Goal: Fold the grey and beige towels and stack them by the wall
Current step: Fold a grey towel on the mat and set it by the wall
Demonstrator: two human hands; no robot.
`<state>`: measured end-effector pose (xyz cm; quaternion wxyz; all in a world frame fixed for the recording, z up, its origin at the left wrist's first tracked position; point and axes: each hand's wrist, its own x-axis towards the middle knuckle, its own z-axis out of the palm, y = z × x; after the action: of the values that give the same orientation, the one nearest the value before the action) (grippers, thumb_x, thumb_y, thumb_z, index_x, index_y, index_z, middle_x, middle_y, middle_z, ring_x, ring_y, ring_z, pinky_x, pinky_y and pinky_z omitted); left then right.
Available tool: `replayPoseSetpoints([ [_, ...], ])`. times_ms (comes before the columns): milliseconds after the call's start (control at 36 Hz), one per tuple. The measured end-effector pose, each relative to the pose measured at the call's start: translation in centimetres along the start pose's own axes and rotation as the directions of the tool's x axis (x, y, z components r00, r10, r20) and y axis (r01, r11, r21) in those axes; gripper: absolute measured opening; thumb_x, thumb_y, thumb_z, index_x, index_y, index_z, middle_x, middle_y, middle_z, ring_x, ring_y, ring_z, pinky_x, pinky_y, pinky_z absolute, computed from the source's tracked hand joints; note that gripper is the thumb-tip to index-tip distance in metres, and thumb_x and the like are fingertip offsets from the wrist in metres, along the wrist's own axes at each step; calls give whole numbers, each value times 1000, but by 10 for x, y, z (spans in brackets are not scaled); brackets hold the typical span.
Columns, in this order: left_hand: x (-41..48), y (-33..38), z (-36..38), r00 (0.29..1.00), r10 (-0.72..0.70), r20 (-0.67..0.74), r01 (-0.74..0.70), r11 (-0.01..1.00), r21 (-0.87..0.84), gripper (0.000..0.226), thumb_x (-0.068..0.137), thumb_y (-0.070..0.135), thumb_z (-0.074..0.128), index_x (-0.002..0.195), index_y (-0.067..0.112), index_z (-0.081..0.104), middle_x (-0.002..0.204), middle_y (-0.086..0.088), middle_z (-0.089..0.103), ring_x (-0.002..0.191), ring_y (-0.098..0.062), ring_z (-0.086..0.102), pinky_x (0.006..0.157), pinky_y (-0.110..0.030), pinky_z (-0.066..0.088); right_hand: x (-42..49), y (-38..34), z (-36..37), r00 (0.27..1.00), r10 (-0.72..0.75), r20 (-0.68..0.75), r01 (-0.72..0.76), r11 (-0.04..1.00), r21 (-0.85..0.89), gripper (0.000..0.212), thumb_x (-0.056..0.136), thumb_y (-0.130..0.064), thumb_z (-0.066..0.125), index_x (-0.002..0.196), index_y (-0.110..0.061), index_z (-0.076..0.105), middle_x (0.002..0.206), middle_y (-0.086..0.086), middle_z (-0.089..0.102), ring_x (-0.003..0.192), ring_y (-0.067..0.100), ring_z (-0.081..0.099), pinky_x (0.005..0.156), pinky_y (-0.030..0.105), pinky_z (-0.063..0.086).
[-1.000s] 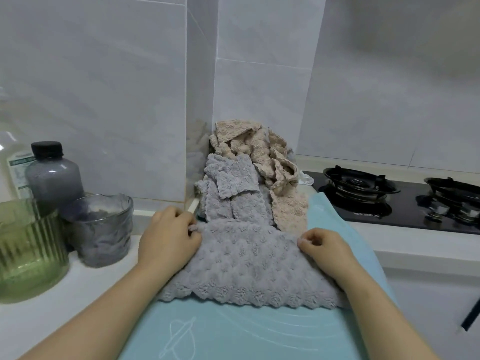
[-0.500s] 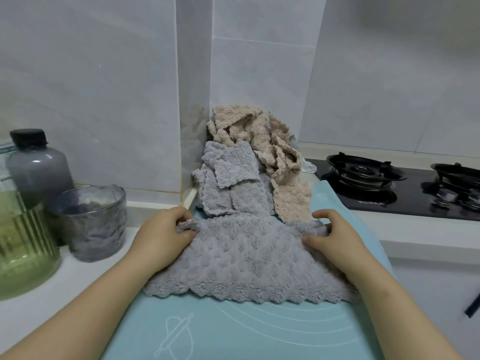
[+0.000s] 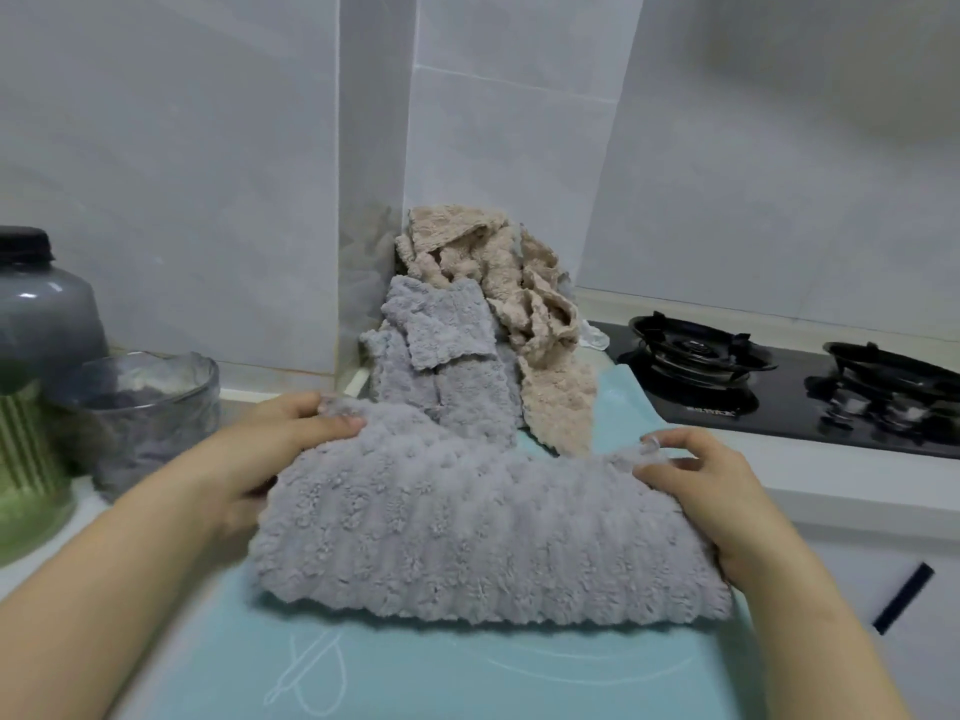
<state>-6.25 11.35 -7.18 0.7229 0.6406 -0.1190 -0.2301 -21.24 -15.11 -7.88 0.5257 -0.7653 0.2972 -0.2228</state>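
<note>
1. Towel first: the grey towel (image 3: 483, 532) is fluffy with a bumpy ribbed weave. It's spread wide across the teal mat (image 3: 467, 678) right in front of the person. The near edge looks thick and rounded like a fold, and the far edge is raised off the mat.
2. The left hand (image 3: 260, 459) grips the far left corner, thumb pressed on top and fingers tucked under the fabric.
3. The right hand (image 3: 717, 506) pinches the far right corner between thumb and fingertips, clamped on the cloth, and the corner is pulled up a bit.
4. Just behind it, a crumpled grey pile (image 3: 441, 366) leans into the corner of the tiled wall (image 3: 208, 174), not folded at all.
5. The beige towels (image 3: 519, 283) are heaped on top and to the right of that pile, and one strip trails down onto the mat.
6. On the left of the counter are a clear glass jar (image 3: 150, 407), a green ribbed glass (image 3: 26, 480) and a smoky bottle (image 3: 41, 314) with a black cap.
7. On the right is a black gas hob (image 3: 779, 387).
</note>
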Motion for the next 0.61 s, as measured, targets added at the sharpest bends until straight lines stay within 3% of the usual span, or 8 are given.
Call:
replayPoseSetpoints([
  [28,3,-6,-1,999,39,-29,-33,979,199,5,85,4,60,86,8,63,70,-8,67,59,-18,65,51,-23,52,1,3,1,999,16,30,-12,992,-124,18,81,-7,66,91,-21,60,88,10,63,67,26,59,63,32,45],
  [83,10,-16,-5,981,194,-24,-126,722,681,8,85,18,66,78,17,61,72,0,62,69,-16,57,57,-23,41,2,7,4,995,58,82,-30,948,-316,18,80,-21,69,94,-25,58,96,5,61,76,24,62,69,32,48],
  [139,12,-20,-7,965,263,16,-155,519,841,11,80,31,68,76,26,60,78,6,62,74,-11,55,59,-19,39,2,7,6,993,80,91,-38,919,-393,30,80,-31,70,105,-25,54,104,3,56,80,18,59,68,29,45],
  [306,13,-19,-9,946,315,72,-224,477,850,16,76,28,73,72,31,58,79,11,62,77,-12,53,61,-18,36,-1,3,7,991,64,119,3,870,-492,27,79,-32,71,96,-17,54,88,-1,58,79,15,56,67,29,41],
  [444,12,-17,-5,943,322,-81,-230,811,537,14,72,10,77,69,14,65,52,7,61,55,-12,53,55,-25,37,-3,-2,2,996,-38,81,64,937,-344,18,77,-11,72,89,-20,62,86,0,65,80,21,62,75,33,49],
  [500,11,-17,-4,964,258,-60,-201,860,468,19,70,8,79,67,14,61,49,6,56,51,-12,48,52,-24,34,-2,0,2,994,-55,95,87,926,-366,21,77,-9,71,87,-23,61,85,-1,64,77,22,62,74,34,50],
  [556,11,-19,-4,972,234,-10,-179,770,613,21,74,13,75,66,19,56,57,3,55,54,-12,46,52,-24,33,0,3,3,991,-52,120,97,909,-405,22,79,-10,70,89,-26,58,82,-1,62,72,24,60,69,33,50],
  [611,10,-22,-3,968,249,39,-173,543,821,19,82,20,66,71,22,50,64,4,54,56,-9,45,52,-22,33,3,7,4,991,-44,126,90,918,-386,23,81,-12,69,93,-28,57,79,2,60,66,25,57,64,32,48],
])
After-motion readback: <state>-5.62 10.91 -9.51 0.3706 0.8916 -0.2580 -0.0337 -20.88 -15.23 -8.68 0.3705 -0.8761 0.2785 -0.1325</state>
